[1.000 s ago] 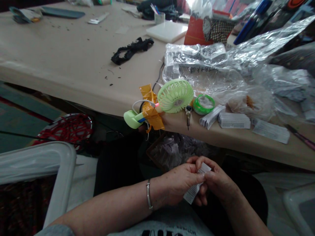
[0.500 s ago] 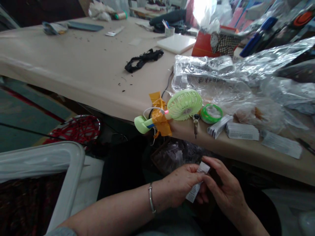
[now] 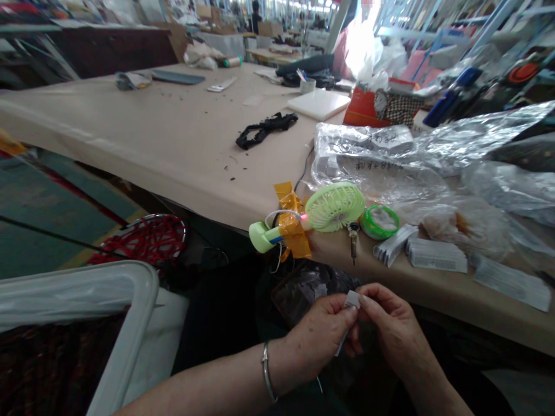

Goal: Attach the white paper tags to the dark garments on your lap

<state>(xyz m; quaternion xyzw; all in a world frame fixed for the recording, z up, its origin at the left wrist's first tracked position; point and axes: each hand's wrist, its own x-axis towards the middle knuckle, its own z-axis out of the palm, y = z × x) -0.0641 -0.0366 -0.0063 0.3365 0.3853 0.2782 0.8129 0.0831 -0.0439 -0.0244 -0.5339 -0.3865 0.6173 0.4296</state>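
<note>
The thin white papery strip (image 3: 352, 299) is pinched by the left hand (image 3: 310, 336), just off the near edge of the smooth beige tabletop (image 3: 173, 136). Its top is now pinched by the right hand (image 3: 395, 323) too, opened wider before, so careful two-handed work seems under way.

Fingers (image 3: 381, 293) pinch a white label (image 3: 352, 299); a green fan (image 3: 336, 207) sits beyond.
</note>
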